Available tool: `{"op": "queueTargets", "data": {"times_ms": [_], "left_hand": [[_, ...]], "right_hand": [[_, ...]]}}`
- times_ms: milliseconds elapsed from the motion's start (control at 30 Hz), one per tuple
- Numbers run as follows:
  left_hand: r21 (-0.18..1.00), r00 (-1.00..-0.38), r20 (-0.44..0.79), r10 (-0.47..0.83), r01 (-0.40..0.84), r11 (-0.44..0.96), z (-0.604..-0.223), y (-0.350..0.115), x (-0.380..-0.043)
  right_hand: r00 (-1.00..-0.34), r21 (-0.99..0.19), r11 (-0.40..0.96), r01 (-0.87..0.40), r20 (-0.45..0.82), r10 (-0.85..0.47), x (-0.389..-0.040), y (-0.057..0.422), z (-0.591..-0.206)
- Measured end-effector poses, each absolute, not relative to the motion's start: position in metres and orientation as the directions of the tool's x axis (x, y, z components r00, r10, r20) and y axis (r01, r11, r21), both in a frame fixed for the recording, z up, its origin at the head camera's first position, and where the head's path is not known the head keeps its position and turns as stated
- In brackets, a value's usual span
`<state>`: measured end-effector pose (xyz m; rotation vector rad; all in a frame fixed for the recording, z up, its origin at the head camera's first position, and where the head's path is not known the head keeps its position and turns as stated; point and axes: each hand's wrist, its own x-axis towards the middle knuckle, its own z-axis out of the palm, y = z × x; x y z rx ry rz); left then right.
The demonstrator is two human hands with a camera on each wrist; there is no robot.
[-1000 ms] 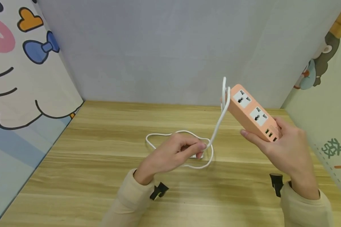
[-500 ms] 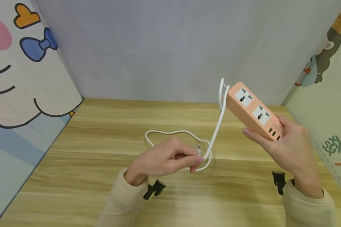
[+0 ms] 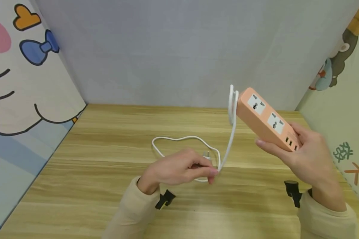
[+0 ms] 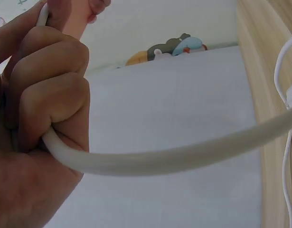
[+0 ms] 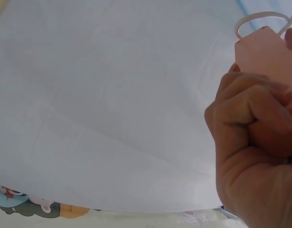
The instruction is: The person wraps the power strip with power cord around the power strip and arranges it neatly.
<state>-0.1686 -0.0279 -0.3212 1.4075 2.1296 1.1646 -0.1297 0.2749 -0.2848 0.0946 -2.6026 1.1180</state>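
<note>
My right hand (image 3: 309,159) grips the near end of a peach power strip (image 3: 267,119), held tilted above the table with its sockets and USB ports showing. White cable (image 3: 231,139) loops at the strip's far end and runs down to my left hand (image 3: 180,167), which pinches it between thumb and fingers. In the left wrist view the fingers curl tightly round the cable (image 4: 160,159). Past the left hand, more cable lies in a loop on the table, beside a white plug (image 3: 207,155) partly hidden by that hand. The right wrist view shows fingers wrapped round the strip (image 5: 264,52).
The wood-grain table (image 3: 107,132) ends at a pale grey backdrop (image 3: 167,53). Cartoon-printed panels (image 3: 24,83) stand at the left and right sides. A black wrist-camera mount (image 3: 165,199) sits at the left cuff, another (image 3: 292,192) at the right.
The left hand has drawn the cable down, then shifted slightly right. The cable loops at the strip's end hang closer together. The power strip has turned slightly in the right hand's grip.
</note>
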Motion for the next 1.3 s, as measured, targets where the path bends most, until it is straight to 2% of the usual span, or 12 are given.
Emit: {"op": "queueTargets", "data": {"times_ms": [167,333,533,667,867,1133,1300], "left_hand": [[0.782,-0.491,0.063,0.869,0.565,0.263,-0.325,-0.032,-0.173],[0.746,-0.564,0.002,0.826,0.551,0.375,-0.33,-0.034,-0.178],[0.684,-0.657,-0.011,0.754,0.545,0.485,-0.334,-0.031,-0.182],[0.638,-0.703,0.022,0.711,0.557,0.531,-0.335,-0.03,-0.183],[0.599,-0.726,0.081,0.683,0.583,0.548,-0.338,-0.03,-0.186],[0.619,-0.772,0.088,0.63,0.538,0.572,-0.34,-0.032,-0.19],[0.634,-0.779,0.121,0.615,0.537,0.556,-0.343,-0.034,-0.192]], "right_hand": [[-0.955,-0.705,0.679,-0.205,0.297,0.02,-0.128,0.277,-0.284],[-0.943,-0.693,0.662,-0.286,0.325,-0.066,-0.125,0.275,-0.284],[-0.921,-0.701,0.603,-0.381,0.349,-0.175,-0.12,0.271,-0.281],[-0.921,-0.72,0.575,-0.388,0.325,-0.214,-0.117,0.27,-0.281],[-0.927,-0.754,0.541,-0.372,0.27,-0.262,-0.117,0.272,-0.285],[-0.909,-0.784,0.485,-0.387,0.237,-0.343,-0.116,0.272,-0.289],[-0.872,-0.81,0.42,-0.409,0.212,-0.44,-0.115,0.269,-0.287]]}}
